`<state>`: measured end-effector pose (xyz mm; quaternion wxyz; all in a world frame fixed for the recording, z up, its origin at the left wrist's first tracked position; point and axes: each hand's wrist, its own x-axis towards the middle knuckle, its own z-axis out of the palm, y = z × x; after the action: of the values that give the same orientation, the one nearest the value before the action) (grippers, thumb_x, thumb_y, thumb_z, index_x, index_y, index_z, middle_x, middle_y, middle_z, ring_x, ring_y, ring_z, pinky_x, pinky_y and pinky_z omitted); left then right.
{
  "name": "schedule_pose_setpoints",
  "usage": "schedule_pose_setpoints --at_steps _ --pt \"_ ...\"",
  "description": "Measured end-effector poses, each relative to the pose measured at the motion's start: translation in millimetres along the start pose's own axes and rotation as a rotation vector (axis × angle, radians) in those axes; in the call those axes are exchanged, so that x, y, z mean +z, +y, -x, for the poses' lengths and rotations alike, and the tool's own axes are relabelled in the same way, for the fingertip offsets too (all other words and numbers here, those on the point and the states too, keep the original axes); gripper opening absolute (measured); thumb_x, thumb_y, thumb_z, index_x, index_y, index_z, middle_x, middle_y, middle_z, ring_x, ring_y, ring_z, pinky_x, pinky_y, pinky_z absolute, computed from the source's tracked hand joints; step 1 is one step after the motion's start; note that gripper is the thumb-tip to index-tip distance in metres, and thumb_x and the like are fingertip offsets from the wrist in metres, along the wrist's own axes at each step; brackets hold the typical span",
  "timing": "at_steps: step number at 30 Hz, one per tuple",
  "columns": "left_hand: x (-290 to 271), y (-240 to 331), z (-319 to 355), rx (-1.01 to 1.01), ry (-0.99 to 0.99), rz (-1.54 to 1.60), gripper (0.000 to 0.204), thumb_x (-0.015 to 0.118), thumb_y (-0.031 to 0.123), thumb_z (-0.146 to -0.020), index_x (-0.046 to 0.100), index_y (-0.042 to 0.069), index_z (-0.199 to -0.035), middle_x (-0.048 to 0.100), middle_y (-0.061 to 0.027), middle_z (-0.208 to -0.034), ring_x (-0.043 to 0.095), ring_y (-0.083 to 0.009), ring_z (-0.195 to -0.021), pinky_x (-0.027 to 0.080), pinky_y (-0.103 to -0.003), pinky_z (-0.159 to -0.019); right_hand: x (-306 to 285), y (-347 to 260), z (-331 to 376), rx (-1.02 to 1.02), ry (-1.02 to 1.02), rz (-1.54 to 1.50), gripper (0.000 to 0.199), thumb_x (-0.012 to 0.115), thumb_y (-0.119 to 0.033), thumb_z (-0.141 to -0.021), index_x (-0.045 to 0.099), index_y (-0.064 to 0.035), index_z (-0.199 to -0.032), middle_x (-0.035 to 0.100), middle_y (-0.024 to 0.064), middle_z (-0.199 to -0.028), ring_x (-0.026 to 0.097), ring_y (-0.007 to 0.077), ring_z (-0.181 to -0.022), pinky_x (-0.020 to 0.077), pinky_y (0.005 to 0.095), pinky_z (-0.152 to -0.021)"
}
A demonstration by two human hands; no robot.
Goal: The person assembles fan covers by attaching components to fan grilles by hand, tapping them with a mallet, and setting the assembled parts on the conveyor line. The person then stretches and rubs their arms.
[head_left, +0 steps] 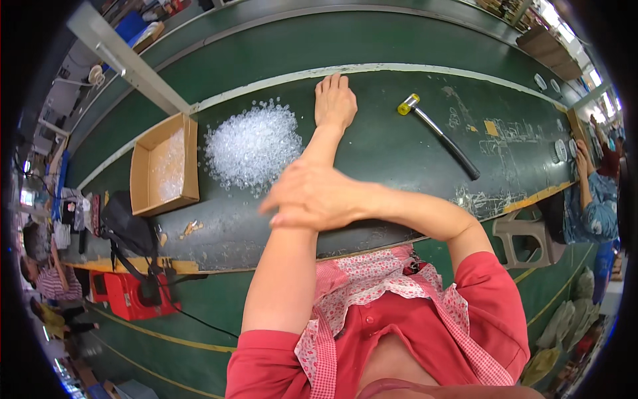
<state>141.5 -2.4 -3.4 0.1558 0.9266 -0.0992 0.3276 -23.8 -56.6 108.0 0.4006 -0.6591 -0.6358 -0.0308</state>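
Observation:
Palm down on the dark green tabletop, my left hand [335,105] lies near the white strip at the table's far side, fingers pointing away and nothing seen in it. My right hand [309,197] crosses over my left forearm near the wrist; its fingertips are blurred, with thumb and fingers apart. Left of my hands is a heap of small clear plastic pieces [251,145]. Beside that heap stands an open cardboard box [141,174] with more such pieces inside. To the right lies a mallet [442,136] with a yellow-faced head and black grip, touched by neither hand.
A black bag [128,223] sits at the table's left end, above a red plastic stool [136,296]. A metal post [129,63] rises behind the box. At far right a person [591,206] in blue sits by clear round pieces [560,150], near a beige stool [522,239].

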Motion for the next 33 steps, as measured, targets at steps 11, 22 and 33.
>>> schedule_pose_setpoints --at_steps 11,22,33 --pt "3 0 3 0.052 0.023 -0.006 0.029 0.056 0.016 -0.092 0.058 0.002 -0.117 0.056 -0.0142 -0.129 0.049 -0.0303 -0.125 0.036 -0.045 -0.108 22 -8 7 0.067 0.424 -0.047 0.026 0.057 -0.016 -0.093 0.057 -0.0023 -0.071 0.058 0.0098 -0.070 0.055 0.0284 -0.066 0.0387 0.0392 -0.065" --pt "19 0 -4 0.116 -0.021 0.016 0.034 0.053 0.019 -0.093 0.058 0.003 -0.123 0.057 -0.0174 -0.132 0.049 -0.0338 -0.127 0.037 -0.047 -0.108 18 20 -14 -0.073 0.174 0.071 0.053 0.048 -0.042 -0.098 0.064 -0.0049 -0.063 0.065 0.0165 -0.067 0.065 0.0377 -0.071 0.0516 0.0451 -0.064" --pt "-81 91 42 -0.599 -0.472 2.651 0.100 0.064 0.069 -0.076 0.036 0.007 -0.149 0.034 -0.0165 -0.156 0.029 -0.0372 -0.145 0.020 -0.052 -0.122 -96 175 -48 0.204 0.782 1.073 0.033 0.065 -0.021 -0.081 0.062 -0.0072 -0.112 0.056 0.0127 -0.123 0.050 0.0288 -0.124 0.0333 0.0524 -0.109"
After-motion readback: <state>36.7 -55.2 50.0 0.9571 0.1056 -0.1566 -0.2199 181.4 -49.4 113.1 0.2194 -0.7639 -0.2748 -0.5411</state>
